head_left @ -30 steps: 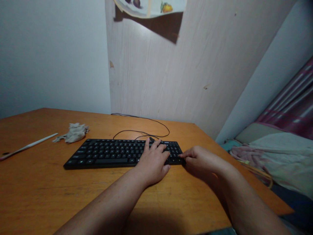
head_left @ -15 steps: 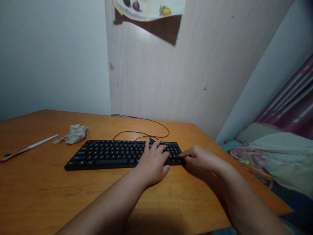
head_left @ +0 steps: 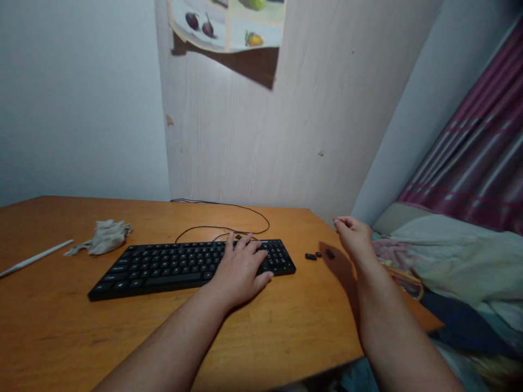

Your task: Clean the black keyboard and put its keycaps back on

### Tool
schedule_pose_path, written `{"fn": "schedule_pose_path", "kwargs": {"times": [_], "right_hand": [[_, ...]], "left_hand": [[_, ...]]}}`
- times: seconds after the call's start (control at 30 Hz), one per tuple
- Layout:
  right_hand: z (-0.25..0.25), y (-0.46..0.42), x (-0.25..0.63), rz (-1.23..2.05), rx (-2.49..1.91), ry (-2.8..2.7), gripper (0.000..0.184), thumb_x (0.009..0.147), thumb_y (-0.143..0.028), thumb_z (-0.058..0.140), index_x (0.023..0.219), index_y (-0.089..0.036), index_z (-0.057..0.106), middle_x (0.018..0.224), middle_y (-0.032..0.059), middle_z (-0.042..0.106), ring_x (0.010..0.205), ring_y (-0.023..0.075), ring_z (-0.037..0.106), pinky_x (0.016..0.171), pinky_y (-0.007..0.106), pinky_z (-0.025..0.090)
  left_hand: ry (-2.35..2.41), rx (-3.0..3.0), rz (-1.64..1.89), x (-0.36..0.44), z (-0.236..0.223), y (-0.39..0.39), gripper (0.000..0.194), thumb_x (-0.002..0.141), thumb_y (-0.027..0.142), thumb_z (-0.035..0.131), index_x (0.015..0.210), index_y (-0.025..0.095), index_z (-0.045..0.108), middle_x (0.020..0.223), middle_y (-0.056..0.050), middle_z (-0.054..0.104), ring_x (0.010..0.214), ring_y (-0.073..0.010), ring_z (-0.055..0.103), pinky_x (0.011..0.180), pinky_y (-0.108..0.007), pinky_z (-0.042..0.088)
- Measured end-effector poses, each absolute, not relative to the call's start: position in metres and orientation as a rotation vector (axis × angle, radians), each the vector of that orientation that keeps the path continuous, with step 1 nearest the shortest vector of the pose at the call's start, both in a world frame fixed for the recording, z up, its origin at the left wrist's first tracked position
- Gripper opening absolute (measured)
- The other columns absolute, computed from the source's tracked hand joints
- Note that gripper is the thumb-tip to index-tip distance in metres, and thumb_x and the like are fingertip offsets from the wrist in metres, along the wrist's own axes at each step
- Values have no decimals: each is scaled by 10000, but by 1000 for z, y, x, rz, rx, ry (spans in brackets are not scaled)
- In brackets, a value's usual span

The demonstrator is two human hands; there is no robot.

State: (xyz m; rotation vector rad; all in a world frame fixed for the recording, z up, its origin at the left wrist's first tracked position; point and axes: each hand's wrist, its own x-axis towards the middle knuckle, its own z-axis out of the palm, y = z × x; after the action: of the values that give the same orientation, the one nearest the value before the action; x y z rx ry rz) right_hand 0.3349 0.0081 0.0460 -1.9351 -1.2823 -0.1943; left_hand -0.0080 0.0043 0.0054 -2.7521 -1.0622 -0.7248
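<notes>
So the black keyboard (head_left: 171,270) is lying flat on the wooden desk (head_left: 265,332), and the left hand (head_left: 244,270) is resting on its right-hand part, fingers spread wide, not gripping anything. The right hand (head_left: 353,235) is up in the air off to the right of the keyboard, thumb and fingers pulled in narrow; honestly can't tell if there's anything pinched in there. Three small black pieces (head_left: 311,256) sit near the keyboard's right end. Behind the keyboard there's a looping thin cable (head_left: 220,204), crumpled grey cloth (head_left: 107,238) past its back left corner, and a white stick (head_left: 38,258) further left of it.
</notes>
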Motion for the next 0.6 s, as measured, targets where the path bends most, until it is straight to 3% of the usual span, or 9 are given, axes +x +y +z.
{"fn": "schedule_pose_path", "kwargs": {"times": [0.23, 0.47, 0.6], "right_hand": [[22, 10, 361, -46, -2325, -1347, 146, 731, -229, 605, 633, -170, 696, 612, 57, 650, 603, 162, 584, 560, 249, 374], [5, 19, 369, 77, -2464, -1395, 217, 730, -350, 690, 628, -158, 695, 595, 72, 645, 597, 173, 609, 544, 251, 403], [-1, 21, 371, 124, -2480, -1414, 192, 724, -316, 708, 624, -152, 697, 593, 75, 659, 587, 171, 618, 532, 247, 407]], "left_hand": [[-1081, -2738, -747, -9, 5, 6, 437, 923, 524, 513, 1221, 243, 666, 1396, -96, 577, 1411, -345, 354, 1186, -636, 40], [-1076, -2738, -736, -9, 5, 6, 421, 925, 515, 516, 1210, 244, 669, 1389, -95, 582, 1409, -349, 358, 1181, -647, 25], [-1058, -2731, -731, -8, 3, 7, 423, 925, 513, 518, 1214, 242, 665, 1386, -98, 580, 1410, -350, 357, 1180, -647, 28]]}}
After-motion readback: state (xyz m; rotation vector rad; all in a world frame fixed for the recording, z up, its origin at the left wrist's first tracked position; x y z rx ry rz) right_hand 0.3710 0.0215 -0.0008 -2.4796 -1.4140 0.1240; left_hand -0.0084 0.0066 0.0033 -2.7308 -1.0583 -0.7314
